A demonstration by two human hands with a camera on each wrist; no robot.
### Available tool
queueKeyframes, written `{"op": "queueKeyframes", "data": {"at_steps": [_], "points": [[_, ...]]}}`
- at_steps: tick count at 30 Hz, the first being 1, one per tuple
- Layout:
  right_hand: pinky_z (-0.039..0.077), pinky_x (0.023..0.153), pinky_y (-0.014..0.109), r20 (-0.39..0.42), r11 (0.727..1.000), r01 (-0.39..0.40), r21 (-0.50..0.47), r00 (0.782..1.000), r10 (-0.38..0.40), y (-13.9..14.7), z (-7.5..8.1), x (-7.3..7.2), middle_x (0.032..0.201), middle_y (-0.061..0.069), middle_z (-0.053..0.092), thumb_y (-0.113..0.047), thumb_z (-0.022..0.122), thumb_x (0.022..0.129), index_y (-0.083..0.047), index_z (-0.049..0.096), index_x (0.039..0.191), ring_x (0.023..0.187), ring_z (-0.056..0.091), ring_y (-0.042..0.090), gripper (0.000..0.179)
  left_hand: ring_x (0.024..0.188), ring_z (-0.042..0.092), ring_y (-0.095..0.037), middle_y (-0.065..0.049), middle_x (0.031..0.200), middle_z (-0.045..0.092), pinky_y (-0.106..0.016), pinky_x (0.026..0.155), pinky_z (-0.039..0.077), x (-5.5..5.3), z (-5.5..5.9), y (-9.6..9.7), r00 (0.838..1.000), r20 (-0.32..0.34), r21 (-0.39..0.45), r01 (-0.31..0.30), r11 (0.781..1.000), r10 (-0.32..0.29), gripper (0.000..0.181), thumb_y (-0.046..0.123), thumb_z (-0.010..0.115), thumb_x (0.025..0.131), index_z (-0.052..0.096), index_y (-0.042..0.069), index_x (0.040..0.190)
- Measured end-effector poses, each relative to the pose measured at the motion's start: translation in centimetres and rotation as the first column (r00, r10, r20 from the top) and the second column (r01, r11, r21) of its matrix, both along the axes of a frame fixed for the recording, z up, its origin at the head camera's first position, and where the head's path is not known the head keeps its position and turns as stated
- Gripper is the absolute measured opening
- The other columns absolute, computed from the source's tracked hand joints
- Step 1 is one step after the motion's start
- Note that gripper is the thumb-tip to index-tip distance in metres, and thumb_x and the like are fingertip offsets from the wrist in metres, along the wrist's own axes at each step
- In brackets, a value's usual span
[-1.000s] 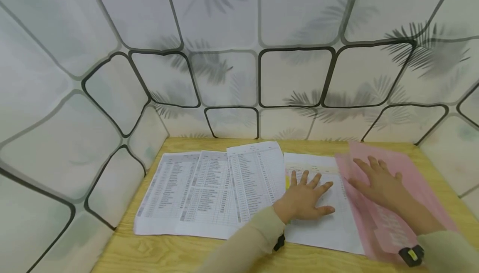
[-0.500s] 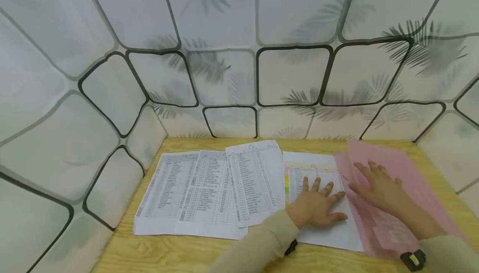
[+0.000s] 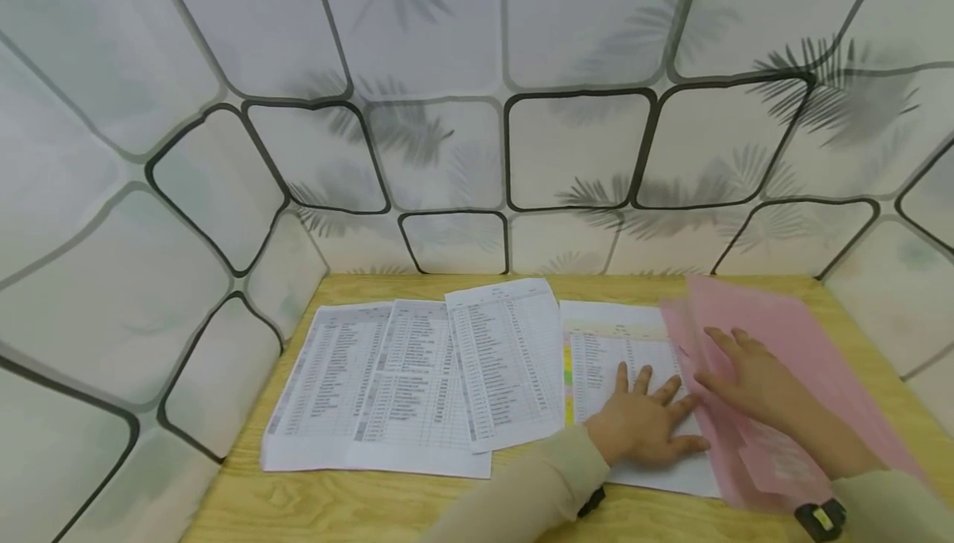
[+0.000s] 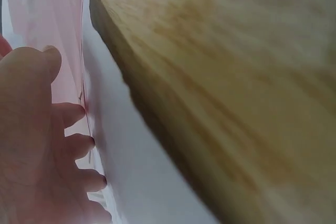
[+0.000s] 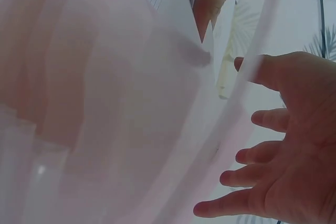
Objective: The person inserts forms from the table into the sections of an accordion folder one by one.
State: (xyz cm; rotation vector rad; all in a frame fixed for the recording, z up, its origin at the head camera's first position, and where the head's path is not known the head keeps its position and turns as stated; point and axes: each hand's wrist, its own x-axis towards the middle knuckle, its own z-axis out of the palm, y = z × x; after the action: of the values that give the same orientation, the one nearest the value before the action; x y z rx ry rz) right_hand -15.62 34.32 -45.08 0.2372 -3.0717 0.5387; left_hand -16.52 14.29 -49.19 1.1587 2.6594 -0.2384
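Observation:
In the head view my left hand [image 3: 647, 423] lies with spread fingers on a printed sheet [image 3: 604, 353] that has yellow and green tabs along its left edge. Its thumb and forefinger reach the border of a pink translucent folder [image 3: 775, 311]. My right hand [image 3: 753, 377] rests on that folder's raised cover, fingers extended. From the right wrist, the pink cover [image 5: 131, 103] bends up in front of the camera, and the right fingers [image 5: 257, 177] are straight along it. The left wrist view has the left fingers [image 4: 79, 145] stretched over white paper [image 4: 136, 161] beside the pink plastic.
Several printed list sheets [image 3: 410, 369] lie fanned out and overlapping on the left of the wood-grain table [image 3: 298, 510]. A patterned wall covering [image 3: 447, 154] rises behind the table and along both sides.
My left hand has slid right and slightly toward me across the printed sheet, uncovering more of its list and coloured tabs. My right hand stays nearly in place on the pink folder.

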Motion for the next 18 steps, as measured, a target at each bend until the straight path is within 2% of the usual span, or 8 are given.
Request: {"op": "queueKeyframes", "data": {"at_steps": [11,18], "points": [[0.044,0.093,0.082,-0.006,1.0,-0.009,0.023,1.0,0.009,0.0,-0.35,0.12,0.142,0.058,0.036,-0.04,0.072,0.098,0.013,0.04,0.149,0.126,0.042,0.077,0.08,0.163,0.017,-0.018,0.025,0.173,0.008,-0.051,0.131,0.023,0.07,0.1,0.04,1.0,0.003,-0.009,-0.018,1.0,0.018,0.072,0.08,0.006,0.1,0.008,0.05,0.165],[0.047,0.089,0.082,-0.003,1.0,-0.006,0.024,1.0,0.006,0.14,-0.66,0.24,0.141,0.058,0.036,-0.029,0.078,0.092,0.011,0.04,0.148,0.124,0.043,0.077,0.079,0.164,0.016,-0.018,0.026,0.173,0.008,-0.051,0.131,0.023,0.16,-0.08,0.2,1.0,0.0,-0.019,-0.025,1.0,0.025,0.073,0.081,0.006,0.099,0.01,0.05,0.165]]}}
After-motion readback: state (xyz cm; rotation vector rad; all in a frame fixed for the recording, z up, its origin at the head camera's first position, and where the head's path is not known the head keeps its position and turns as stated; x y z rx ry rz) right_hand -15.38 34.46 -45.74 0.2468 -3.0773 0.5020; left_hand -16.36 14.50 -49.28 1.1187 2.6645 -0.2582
